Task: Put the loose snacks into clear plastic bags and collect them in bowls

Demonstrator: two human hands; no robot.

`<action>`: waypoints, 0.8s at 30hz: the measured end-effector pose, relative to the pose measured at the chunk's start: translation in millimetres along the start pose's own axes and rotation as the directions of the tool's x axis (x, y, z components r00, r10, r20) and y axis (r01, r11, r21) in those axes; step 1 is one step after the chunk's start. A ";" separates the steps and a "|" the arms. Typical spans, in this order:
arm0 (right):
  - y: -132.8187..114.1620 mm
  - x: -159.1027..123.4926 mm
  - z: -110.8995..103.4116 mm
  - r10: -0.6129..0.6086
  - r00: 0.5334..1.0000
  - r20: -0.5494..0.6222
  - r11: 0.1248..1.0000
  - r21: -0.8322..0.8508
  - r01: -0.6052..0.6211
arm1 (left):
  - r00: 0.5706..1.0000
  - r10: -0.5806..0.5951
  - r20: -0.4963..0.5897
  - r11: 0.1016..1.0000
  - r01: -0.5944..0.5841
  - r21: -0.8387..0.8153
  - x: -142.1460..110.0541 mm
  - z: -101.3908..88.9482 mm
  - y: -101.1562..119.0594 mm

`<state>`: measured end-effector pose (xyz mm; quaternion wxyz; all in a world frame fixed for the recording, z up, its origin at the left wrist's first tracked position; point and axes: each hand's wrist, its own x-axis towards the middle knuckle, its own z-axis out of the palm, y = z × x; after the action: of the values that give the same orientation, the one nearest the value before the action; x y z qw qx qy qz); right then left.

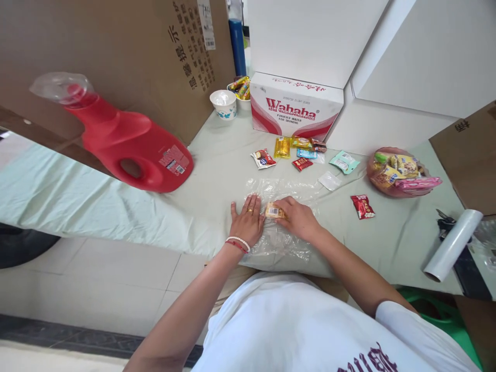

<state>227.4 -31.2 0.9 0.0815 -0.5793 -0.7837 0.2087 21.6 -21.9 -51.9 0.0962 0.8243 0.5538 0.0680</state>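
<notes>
A sheet of clear plastic film lies spread and wrinkled on the cloth in front of me. My left hand rests flat on its left part, fingers stretched out, a ring and bracelets on it. Just right of it, my right hand grips a small yellow snack packet with a white barcode label, on or just above the film. Part of the packet is hidden by my fingers. Beyond the film lie a red-and-white packet, a small red packet and a yellow packet.
A big red bottle stands left by a cardboard box. A Wahaha carton and paper cup stand behind. To the right are a pink bowl of snacks, a red packet and a film roll.
</notes>
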 end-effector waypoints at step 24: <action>128.7 96.9 -58.7 0.135 0.970 -0.201 0.945 -0.268 -0.187 | 0.888 0.413 -0.204 0.890 -0.441 -0.118 -66.2 -7.7 -54.1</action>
<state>331.0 104.9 -11.6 0.0500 -0.6636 -0.7450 0.0464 -53.7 -62.7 -57.4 0.0966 0.9064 0.3574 0.2034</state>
